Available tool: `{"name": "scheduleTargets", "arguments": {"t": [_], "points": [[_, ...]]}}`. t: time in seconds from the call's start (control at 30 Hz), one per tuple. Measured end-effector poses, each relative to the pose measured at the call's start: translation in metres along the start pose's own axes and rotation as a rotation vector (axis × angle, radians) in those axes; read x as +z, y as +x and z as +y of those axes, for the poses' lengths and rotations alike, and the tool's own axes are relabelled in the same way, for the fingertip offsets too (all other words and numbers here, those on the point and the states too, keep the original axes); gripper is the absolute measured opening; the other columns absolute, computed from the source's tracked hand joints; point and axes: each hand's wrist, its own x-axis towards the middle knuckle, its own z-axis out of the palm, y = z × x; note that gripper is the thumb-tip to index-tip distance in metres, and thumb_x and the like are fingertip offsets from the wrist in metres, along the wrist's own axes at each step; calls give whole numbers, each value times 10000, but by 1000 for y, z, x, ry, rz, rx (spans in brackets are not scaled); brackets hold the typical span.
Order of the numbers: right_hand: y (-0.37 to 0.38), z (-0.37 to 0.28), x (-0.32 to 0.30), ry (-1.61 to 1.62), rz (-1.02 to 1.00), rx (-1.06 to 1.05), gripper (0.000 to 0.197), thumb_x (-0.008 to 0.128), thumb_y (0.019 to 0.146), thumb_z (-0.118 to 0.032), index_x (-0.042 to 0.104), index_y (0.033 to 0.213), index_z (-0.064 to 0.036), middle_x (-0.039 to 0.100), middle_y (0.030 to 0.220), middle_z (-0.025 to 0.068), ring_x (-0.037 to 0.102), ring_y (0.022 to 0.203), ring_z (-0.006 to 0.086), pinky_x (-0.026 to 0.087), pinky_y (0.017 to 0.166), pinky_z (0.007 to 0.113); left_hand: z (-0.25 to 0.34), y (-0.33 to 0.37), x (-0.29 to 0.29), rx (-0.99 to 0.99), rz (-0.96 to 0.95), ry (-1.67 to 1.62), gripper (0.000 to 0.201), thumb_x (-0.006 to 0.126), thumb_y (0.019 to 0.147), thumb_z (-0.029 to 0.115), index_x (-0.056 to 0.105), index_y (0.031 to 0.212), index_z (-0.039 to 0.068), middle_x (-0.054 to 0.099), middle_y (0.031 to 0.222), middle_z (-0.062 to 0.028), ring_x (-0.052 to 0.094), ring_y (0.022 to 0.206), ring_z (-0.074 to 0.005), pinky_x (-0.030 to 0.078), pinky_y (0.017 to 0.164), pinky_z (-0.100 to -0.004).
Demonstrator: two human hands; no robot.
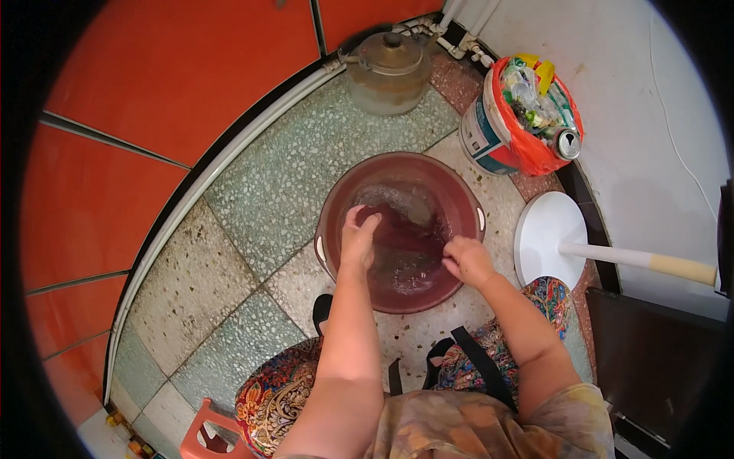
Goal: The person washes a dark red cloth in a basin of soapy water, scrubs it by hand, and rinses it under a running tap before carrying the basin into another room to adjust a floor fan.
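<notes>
A maroon plastic basin with water in it stands on the floor in front of me. A dark red cloth, much the same colour as the basin, lies partly under the water. Over the basin's left side, my left hand is closed on a bunched part of the cloth, thumb and fingers together. My right hand is at the right side, its fingers curled and pinching what looks like the cloth's other end. Ripples and bubbles blur the cloth's outline between the hands.
Beyond the basin stands a worn metal kettle. A bucket lined with a red bag holds rubbish and a can. At right are a white round base with a pole and a dark panel. A pink stool is lower left.
</notes>
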Motion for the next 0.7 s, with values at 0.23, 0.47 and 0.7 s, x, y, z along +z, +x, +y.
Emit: {"name": "scheduleTargets", "arguments": {"t": [0.23, 0.47, 0.7], "points": [[7, -24, 2, 263, -110, 215, 308, 587, 703, -142, 533, 1001, -89, 495, 934, 104, 526, 828, 306, 437, 721, 369, -29, 17, -14, 220, 16, 412, 232, 573, 752, 74, 512, 975, 84, 525, 945, -80, 517, 864, -194, 425, 735, -282], [12, -27, 23, 274, -136, 198, 332, 574, 701, -100, 519, 1025, -58, 443, 1046, 125, 489, 934, 304, 422, 792, 352, -52, 2, -17, -92, 336, 1206, 293, 596, 621, 38, 527, 894, 119, 461, 1034, -148, 482, 940, -277, 391, 805, -345], [29, -20, 35, 515, -198, 321, 875, 693, 586, -120, 185, 1298, -110, 307, 1190, 212, 385, 1073, 365, 351, 906, 345, -6, 3, 14, 30, -246, 622, 67, 526, 655, 83, 523, 716, 55, 503, 679, 0, 459, 663, -105, 372, 603, -227]]}}
